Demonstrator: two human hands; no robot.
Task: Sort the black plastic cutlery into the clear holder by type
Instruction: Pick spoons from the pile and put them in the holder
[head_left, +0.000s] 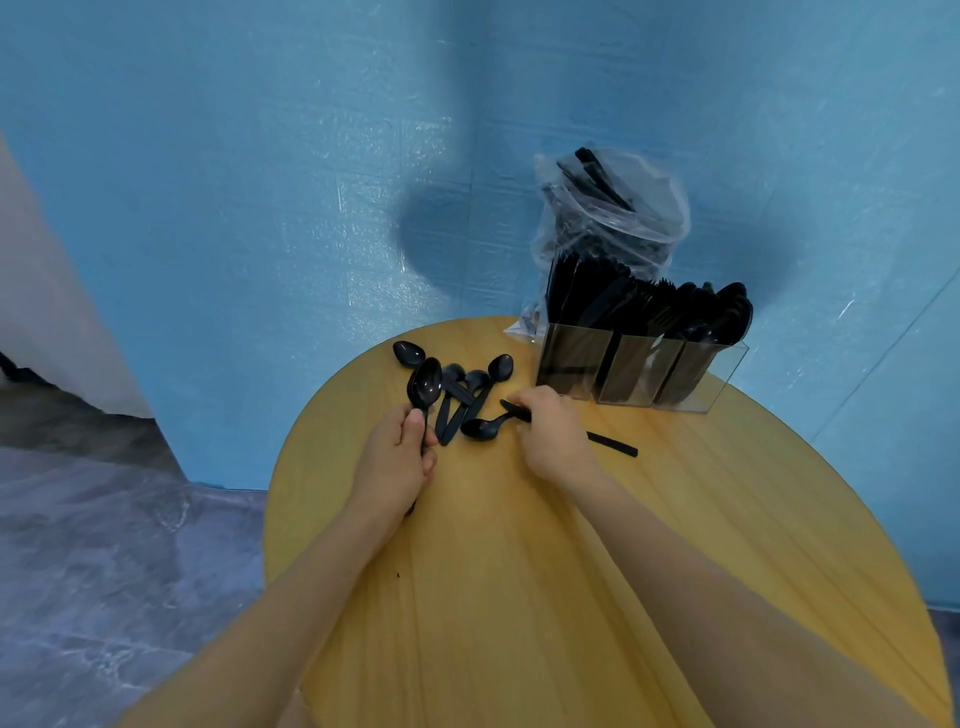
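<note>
Left hand (397, 457) fingers gripping stacked black plastic spoons (425, 387); right hand (550, 431) fingers pinching black plastic knife (610, 444). Light, stiff, slick; best gripped mid-handle.

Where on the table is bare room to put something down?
Free: the table's near half around the forearms, and right of the knife, in front of the holder. Crowded: the spoons between both hands.

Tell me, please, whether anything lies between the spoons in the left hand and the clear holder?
Yes: the right hand and loose spoons lie low between the held spoons and the clear holder; nothing blocks a lifted path.
</note>
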